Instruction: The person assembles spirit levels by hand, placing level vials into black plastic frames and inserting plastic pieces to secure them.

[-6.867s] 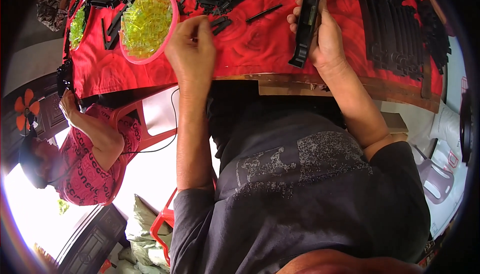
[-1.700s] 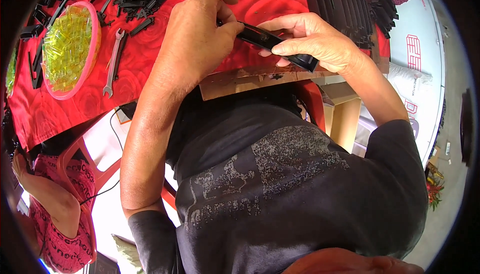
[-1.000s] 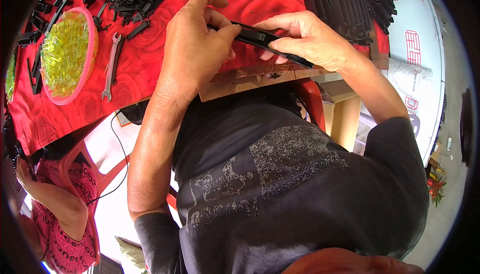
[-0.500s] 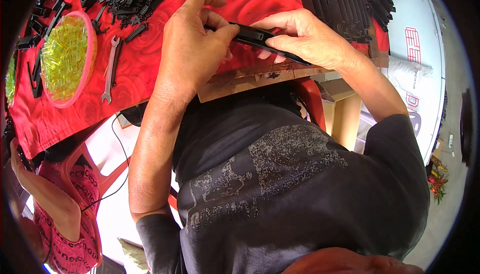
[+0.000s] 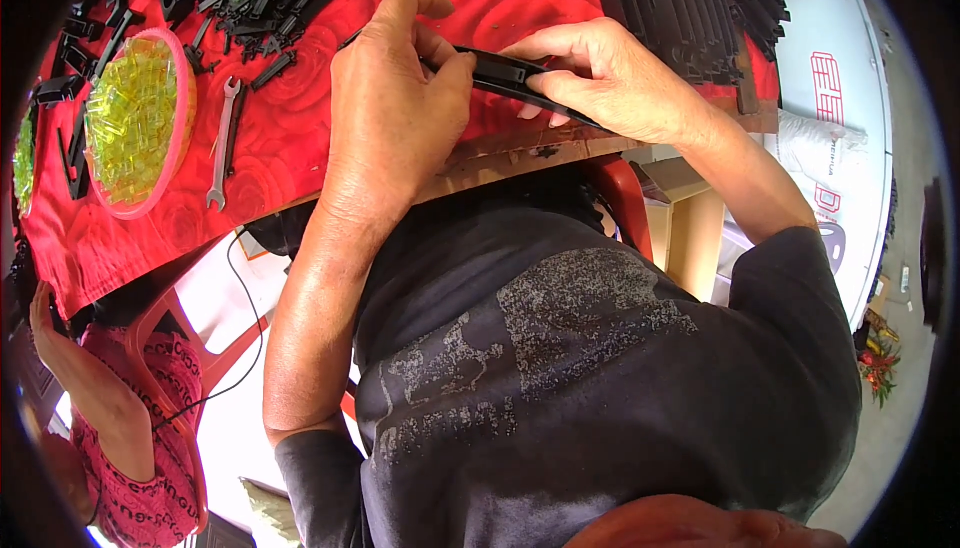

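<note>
A long, narrow black plastic part [image 5: 505,75] is held over the near edge of the red tablecloth. My right hand [image 5: 615,83] pinches it between thumb and fingers towards its right end. Closed round its left portion is my left hand [image 5: 400,98], thumb and fingertips gathered on it and the index finger curled above. The palm hides some of the part, and its left tip shows just beyond the hand. I cannot make out whether a small piece sits between the left fingertips.
Left of my hands are a pink-rimmed basket [image 5: 181,128] of clear yellow-green pieces, an open-ended wrench [image 5: 224,143] and a heap of small black parts [image 5: 265,3]. Rows of long black strips [image 5: 665,13] lie at far right. Another person's arm [image 5: 95,398] is at lower left.
The black part has slid slightly to the left in my hands, and its left tip now shows past my left hand. Both hands keep their grip.
</note>
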Available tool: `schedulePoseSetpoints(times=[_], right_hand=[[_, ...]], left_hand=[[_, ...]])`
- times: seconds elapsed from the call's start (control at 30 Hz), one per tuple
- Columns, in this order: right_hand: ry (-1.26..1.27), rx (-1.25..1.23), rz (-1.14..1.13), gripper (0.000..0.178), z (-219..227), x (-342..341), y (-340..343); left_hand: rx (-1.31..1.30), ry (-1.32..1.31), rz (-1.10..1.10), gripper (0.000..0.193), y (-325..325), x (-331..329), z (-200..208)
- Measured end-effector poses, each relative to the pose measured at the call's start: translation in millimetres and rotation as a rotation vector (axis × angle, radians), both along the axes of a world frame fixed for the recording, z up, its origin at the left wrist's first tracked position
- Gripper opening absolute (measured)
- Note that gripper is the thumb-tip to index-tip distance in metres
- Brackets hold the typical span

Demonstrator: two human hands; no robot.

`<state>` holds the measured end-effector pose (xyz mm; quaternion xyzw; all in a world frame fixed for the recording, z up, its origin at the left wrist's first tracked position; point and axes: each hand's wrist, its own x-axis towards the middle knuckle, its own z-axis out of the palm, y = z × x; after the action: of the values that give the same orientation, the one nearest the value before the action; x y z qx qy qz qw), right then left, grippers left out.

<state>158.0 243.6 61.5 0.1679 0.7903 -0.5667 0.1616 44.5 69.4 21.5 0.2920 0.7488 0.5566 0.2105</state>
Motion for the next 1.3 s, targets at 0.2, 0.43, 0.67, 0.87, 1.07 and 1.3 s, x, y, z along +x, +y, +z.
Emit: schedulePoseSetpoints(times=[0.2,0.43,0.67,0.87,1.07,1.3], right_hand=[[0.053,0.017,-0.016,0.038,0.9,2.4,-4.5],[0.151,0.095,0.024,0.036,-9.1,4.8,-3.2],[0.272,0.202,0.045,0.034,-26.4,4.2,-10.9],[0.339,0.260,-0.018,0.031,-41.6,5.5,-15.9],[0.416,0.301,-0.002,0.032,-46.0,4.2,-16.6],[0.406,0.253,-0.061,0.031,-50.5,6.0,-20.0]], left_hand=[[0.009,0.055,0.002,0.031,-1.3,1.4,4.4],[-0.003,0.074,0.002,0.030,-2.9,2.2,6.5],[-0.040,0.093,0.025,0.030,-6.3,2.4,0.9],[-0.001,0.168,0.061,0.031,-4.5,4.6,-2.8],[-0.040,0.175,0.077,0.031,-5.3,5.2,-3.4],[-0.026,0.325,0.084,0.031,2.3,7.3,-7.6]])
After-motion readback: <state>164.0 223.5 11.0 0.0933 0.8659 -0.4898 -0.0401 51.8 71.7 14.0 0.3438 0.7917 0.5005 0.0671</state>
